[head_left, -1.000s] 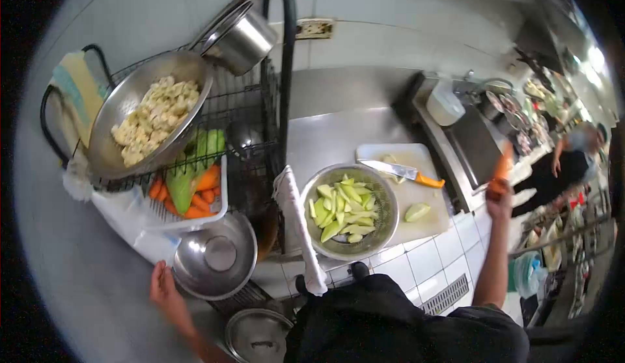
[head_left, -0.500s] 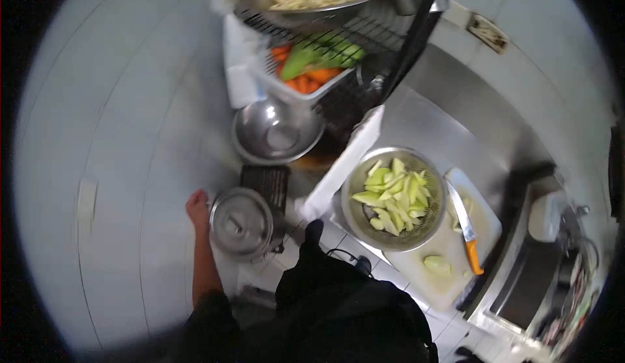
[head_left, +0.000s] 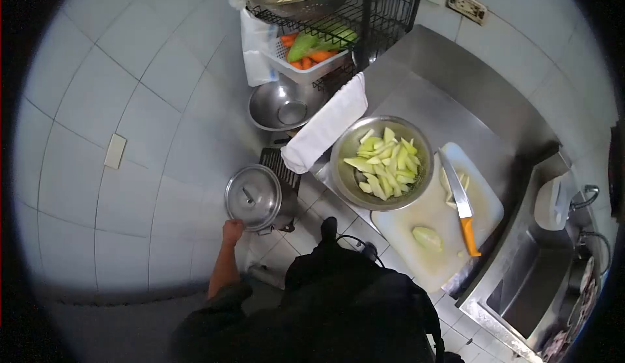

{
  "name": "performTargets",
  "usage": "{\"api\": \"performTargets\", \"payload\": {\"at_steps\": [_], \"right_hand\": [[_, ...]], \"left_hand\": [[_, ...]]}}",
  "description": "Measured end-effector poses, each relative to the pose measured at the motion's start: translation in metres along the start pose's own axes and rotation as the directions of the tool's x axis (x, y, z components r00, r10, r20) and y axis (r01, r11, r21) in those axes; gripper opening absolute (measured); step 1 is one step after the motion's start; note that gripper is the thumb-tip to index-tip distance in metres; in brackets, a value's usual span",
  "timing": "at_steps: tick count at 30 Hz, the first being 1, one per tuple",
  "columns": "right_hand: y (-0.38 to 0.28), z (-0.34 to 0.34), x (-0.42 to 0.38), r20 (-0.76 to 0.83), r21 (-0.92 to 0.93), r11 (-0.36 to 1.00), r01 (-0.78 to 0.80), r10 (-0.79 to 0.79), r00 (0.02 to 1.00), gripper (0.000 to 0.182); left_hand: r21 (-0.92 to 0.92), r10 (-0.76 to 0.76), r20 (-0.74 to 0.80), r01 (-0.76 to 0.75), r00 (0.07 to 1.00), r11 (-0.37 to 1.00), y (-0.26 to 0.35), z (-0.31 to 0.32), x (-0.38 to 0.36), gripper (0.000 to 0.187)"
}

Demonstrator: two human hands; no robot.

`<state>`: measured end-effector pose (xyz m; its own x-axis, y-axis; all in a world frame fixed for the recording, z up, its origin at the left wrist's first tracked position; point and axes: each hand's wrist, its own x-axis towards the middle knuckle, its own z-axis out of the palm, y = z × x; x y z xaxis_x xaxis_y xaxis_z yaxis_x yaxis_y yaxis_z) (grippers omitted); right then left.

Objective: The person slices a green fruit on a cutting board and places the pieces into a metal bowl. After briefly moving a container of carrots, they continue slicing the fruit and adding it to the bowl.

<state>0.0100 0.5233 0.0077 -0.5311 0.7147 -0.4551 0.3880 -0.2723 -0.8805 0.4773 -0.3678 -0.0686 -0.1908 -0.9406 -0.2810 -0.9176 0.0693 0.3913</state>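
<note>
My left hand (head_left: 232, 231) is closed at the lower-left edge of a lidded metal pot (head_left: 286, 210), apparently gripping its side; the exact grip is hidden under the fingers. A round steel lid (head_left: 252, 192) with a bar handle covers the pot. Right beside it lies a dark slatted grate (head_left: 278, 160). My right hand is out of view. On the steel counter stands a perforated metal bowl (head_left: 338, 171) holding pale green vegetable pieces (head_left: 387, 161). Next to it, a knife (head_left: 463, 203) with an orange handle rests on a white cutting board (head_left: 407, 252).
A green chunk (head_left: 428, 238) lies on the board. Over the counter edge hangs a white cloth (head_left: 329, 125). Behind are an empty steel bowl (head_left: 263, 115), a basket (head_left: 319, 73) of carrots and green vegetables, and a black wire rack (head_left: 355, 18). A sink (head_left: 540, 272) is at right.
The view has shifted and sharpened. Relative to the pot, my left hand has gone from its left side to its lower-left edge. The bowl, knife and board look unmoved on the counter.
</note>
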Motion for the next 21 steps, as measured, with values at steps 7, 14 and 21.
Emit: {"api": "performTargets", "payload": {"at_steps": [7, 14, 21], "right_hand": [[-0.134, -0.200, 0.114, -0.374, 0.496, 0.844, 0.204, -0.004, 0.927, 0.049], [-0.088, -0.033, 0.012, 0.447, -0.272, 0.664, 0.696, -0.554, 0.702, 0.038], [0.014, 0.254, -0.181, 0.882, -0.127, 0.111, 0.986, -0.441, 0.164, 0.033]], "left_hand": [[0.010, 0.154, -0.131, -0.154, 0.979, 0.988, 0.055, -0.018, -0.019, 0.037], [-0.126, 0.502, -0.396, -0.587, 0.769, 0.800, 0.293, -0.069, -0.071, 0.023], [-0.336, 0.953, -0.064, -0.905, 0.296, 0.259, 0.456, -0.026, -0.197, 0.023]]}}
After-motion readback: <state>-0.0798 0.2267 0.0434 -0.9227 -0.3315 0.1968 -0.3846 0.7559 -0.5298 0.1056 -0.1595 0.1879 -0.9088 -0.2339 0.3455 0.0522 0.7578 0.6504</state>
